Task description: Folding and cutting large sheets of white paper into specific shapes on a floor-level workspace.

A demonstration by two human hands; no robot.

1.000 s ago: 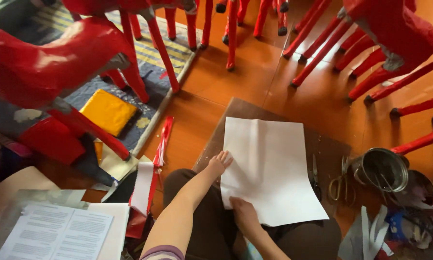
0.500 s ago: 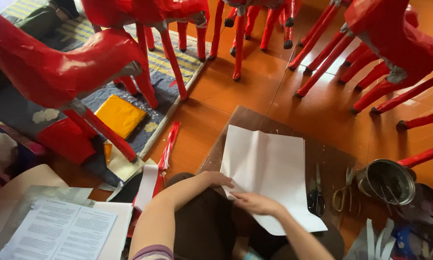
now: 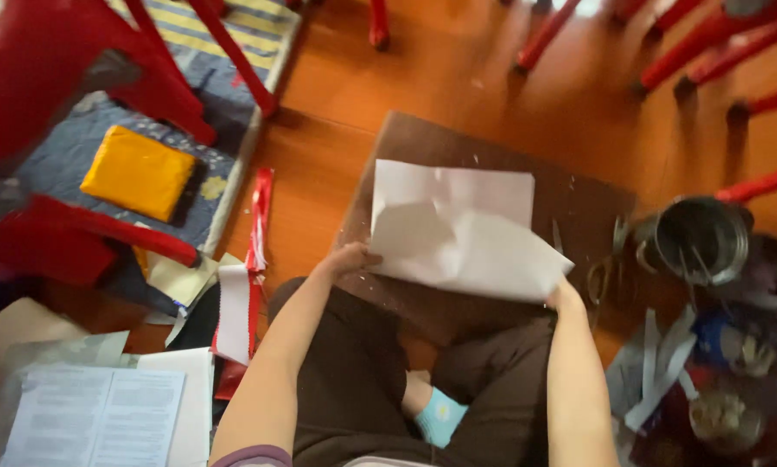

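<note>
While both hands pinch the white paper sheet, left hand at eight o'clock, right hand at four, its long axis runs three-to-nine.

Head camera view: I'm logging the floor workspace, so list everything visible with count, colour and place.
Paper sheet: one, white, being folded over on the board, both hands at its near corners.
Board: one, brown, flat on the orange floor.
Scissors: one pair, metal, on the board's right edge, blurred.
Tins: at least two, grey metal, right of the board.
Chair legs: several, red, along the top and left.
Mat: one, blue patterned, upper left.
Yellow packet: one, on the mat.
Printed pages: white, lower left.
Red-and-white strips: left of the knee.
Left hand: grip on the sheet's left edge.
Right hand: grip on the sheet's right corner.
</note>
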